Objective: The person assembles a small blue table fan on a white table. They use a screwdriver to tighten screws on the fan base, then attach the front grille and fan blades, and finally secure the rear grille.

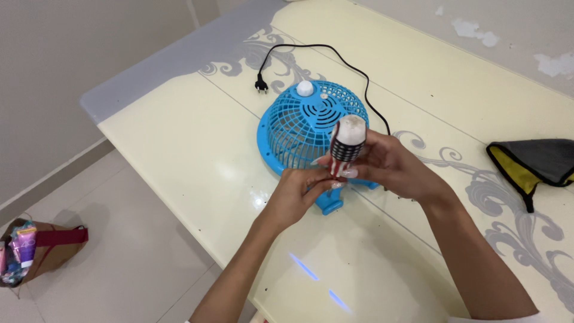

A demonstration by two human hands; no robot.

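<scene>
A screwdriver [347, 143] stands nearly upright over the near edge of a blue fan [308, 125], its striped handle topped by a pale cap. The right hand [388, 164] is curled around the handle, fingers pinching it. The left hand [296, 194] is closed just below, fingertips pressed at the screwdriver's lower end, against the fan's base; the tip itself is hidden. The fan lies face down in the middle of the cream tabletop [179, 149], grille dome up, and its black cord [335, 57] loops away to a plug [260, 85]. A grey-and-yellow cloth [535, 162] lies well apart at the right. A bag [36, 248] sits on the floor at the left.
</scene>
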